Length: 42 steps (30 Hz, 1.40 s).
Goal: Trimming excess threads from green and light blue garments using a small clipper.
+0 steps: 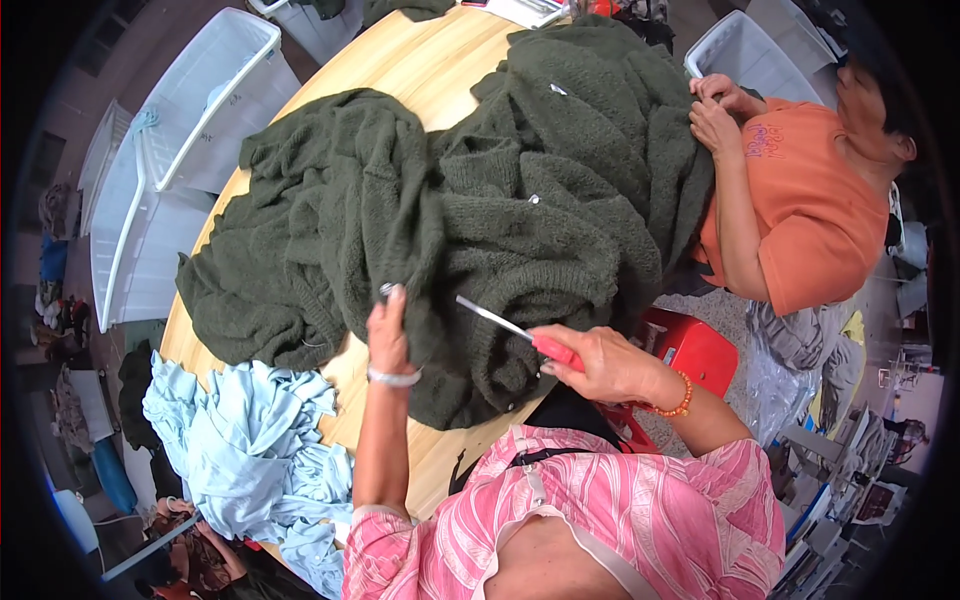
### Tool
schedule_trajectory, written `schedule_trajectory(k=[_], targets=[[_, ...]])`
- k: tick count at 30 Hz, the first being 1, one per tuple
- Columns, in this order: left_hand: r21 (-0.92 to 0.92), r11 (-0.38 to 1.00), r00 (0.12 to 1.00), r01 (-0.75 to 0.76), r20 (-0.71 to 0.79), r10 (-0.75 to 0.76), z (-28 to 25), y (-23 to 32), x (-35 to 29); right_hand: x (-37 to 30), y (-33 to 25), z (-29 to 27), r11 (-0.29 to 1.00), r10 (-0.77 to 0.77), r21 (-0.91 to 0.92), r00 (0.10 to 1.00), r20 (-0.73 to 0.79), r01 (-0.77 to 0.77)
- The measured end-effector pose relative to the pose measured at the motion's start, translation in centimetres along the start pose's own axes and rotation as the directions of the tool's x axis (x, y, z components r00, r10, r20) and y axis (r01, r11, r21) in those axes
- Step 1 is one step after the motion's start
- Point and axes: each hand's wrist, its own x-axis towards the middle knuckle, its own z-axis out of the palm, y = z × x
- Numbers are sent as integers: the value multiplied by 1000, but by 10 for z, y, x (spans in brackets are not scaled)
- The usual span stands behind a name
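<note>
At the centre of the frame, dark green, fuzzy knitted garments (560,235) lie heaped over a pale wood-grain table (425,50). Left of centre, the left hand (388,335), with a whitish bracelet (394,378) at its wrist, has its fingertips drawn together at a small shiny piece (387,289) against the knit; I cannot tell whether they pinch cloth too. Right of centre, the right hand (605,365) is wrapped around a slim, red-handled metal tool (520,331), its tip directed toward the upper left, in front of the green folds. At the lower left sits a crumpled light blue fabric pile (240,435). At the upper right, a person in an orange short-sleeved shirt (815,215) has both hands beside the garments' edge.
</note>
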Motion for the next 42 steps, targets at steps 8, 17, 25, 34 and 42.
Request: schedule_trajectory(k=[8, 17, 25, 34, 42], targets=[[855, 244, 859, -457, 353, 372, -44, 98, -158, 31, 0, -7, 988, -82, 115, 983, -164, 101], [868, 496, 999, -33, 9, 50, -70, 35, -115, 55, 1, -7, 992, -47, 115, 994, -97, 58], [773, -625, 800, -112, 443, 404, -8, 30, 123, 64, 13, -11, 982, -128, 124, 986, -109, 141], [986, -162, 982, -30, 59, 178, -16, 101, 177, 51, 33, -29, 984, -66, 158, 993, -102, 82], [-380, 913, 812, -148, 480, 332, 1, 222, 46, 42, 18, -25, 983, -18, 175, 979, -204, 55]])
